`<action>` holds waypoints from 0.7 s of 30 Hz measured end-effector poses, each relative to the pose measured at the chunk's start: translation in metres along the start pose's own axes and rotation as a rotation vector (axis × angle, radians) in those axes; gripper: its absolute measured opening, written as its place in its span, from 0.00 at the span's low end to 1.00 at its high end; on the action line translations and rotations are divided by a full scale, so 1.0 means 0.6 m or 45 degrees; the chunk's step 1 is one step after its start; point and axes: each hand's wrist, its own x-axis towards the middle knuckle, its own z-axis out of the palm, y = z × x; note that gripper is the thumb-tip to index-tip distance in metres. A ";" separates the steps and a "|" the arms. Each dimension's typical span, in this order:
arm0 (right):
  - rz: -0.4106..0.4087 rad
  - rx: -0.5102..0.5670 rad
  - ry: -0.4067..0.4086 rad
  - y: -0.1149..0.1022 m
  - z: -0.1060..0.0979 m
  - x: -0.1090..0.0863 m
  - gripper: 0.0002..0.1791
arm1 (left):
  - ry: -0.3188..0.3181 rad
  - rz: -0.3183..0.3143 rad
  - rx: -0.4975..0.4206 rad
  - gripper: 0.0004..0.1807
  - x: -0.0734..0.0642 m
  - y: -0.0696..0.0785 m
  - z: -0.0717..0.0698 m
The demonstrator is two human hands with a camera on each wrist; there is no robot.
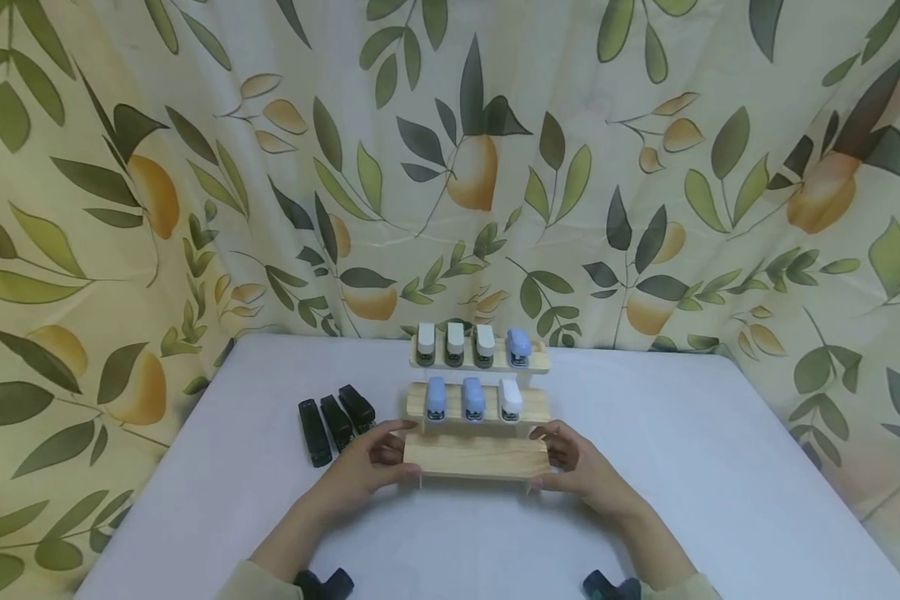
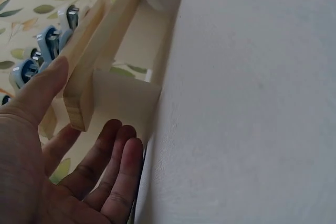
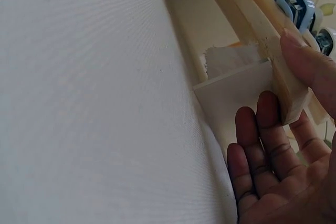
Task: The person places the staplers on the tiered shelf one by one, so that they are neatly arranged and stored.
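Note:
A three-tiered wooden display rack stands on the table, its bottom step bare. My left hand grips the left end of that step, thumb on the front edge and fingers behind. At the opposite end my right hand holds it the same way. In the left wrist view the thumb presses the board's edge, beside a white support panel. Two blue mini staplers and a white mini stapler sit on the middle step. Three whitish mini staplers and a blue one line the top.
Three black staplers lie side by side on the table, just left of my left hand. A white cloth covers the table. Behind it hangs a curtain patterned with leaves and fruit.

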 end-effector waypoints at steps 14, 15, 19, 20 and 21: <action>0.013 0.031 -0.017 -0.003 0.001 0.001 0.38 | 0.017 0.044 0.010 0.36 -0.004 0.023 -0.034; 0.007 0.025 -0.018 -0.003 0.001 0.000 0.39 | 0.018 0.040 0.005 0.36 -0.005 0.024 -0.038; 0.008 0.019 -0.014 -0.003 0.001 0.000 0.40 | 0.045 0.027 0.049 0.36 -0.006 0.031 -0.052; 0.009 0.018 -0.015 -0.003 0.001 0.000 0.39 | 0.060 0.022 0.074 0.36 -0.006 0.032 -0.056; 0.009 0.023 -0.018 -0.003 0.001 0.000 0.39 | 0.075 0.019 0.096 0.36 -0.008 0.034 -0.060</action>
